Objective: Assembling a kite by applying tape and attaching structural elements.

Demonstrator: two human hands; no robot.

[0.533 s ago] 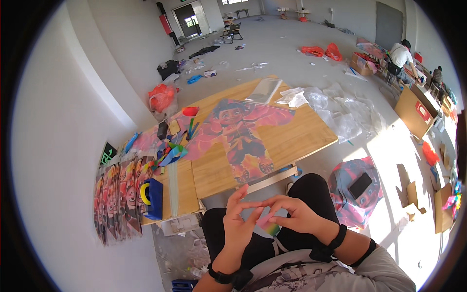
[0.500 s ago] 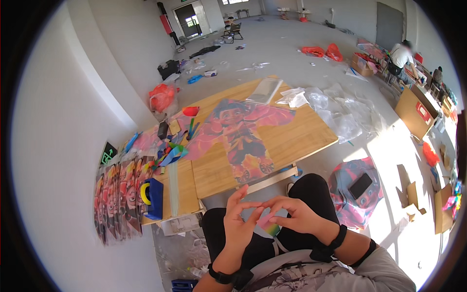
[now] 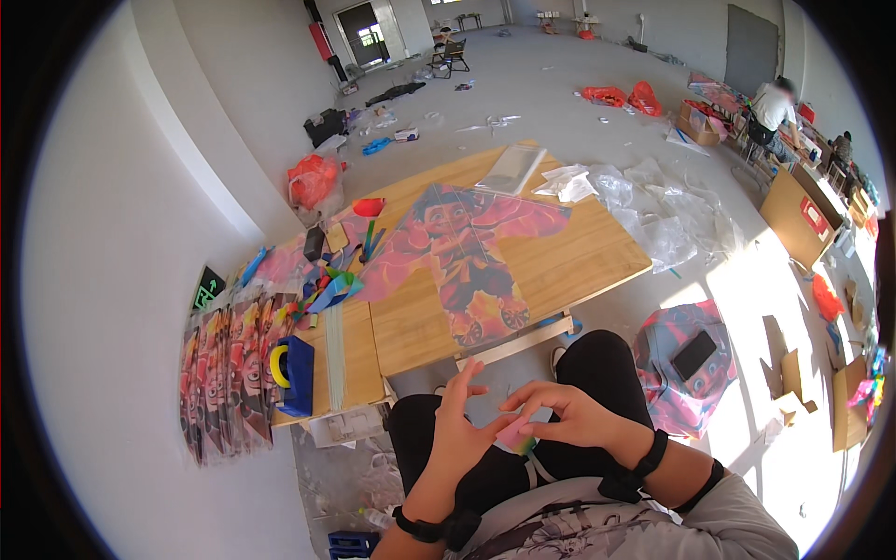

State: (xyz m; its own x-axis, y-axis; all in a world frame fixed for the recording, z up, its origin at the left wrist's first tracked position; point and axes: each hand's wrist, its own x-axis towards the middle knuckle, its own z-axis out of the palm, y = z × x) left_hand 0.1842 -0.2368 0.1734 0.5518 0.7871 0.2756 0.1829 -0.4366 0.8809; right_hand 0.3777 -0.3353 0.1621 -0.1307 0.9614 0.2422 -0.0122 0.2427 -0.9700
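The person sits at a low wooden surface and works with both hands above the lap, not on the wood itself. The left hand is spread, with the fingers pointing up and apart, and its thumb side touches a small pink and green piece that sits between the two hands. The right hand is curved over this piece and its fingertips pinch the upper edge of it, together with something very thin that I cannot make out clearly. So the piece is held in the air over the black trousers, just in front of the near edge of the surface. On the surface lies a flat kite with a printed cartoon figure, and to the left of it there are coloured ribbons, a bundle of thin rods and a blue spool holder with a yellow handle. A stack of similar printed kites lies on the floor at the left. In my judgement the risk is that the small piece slips, because only the fingertips of one hand really grip it, and it would fall onto the lap or the floor. A thin part could also bend if the pinch is too hard.
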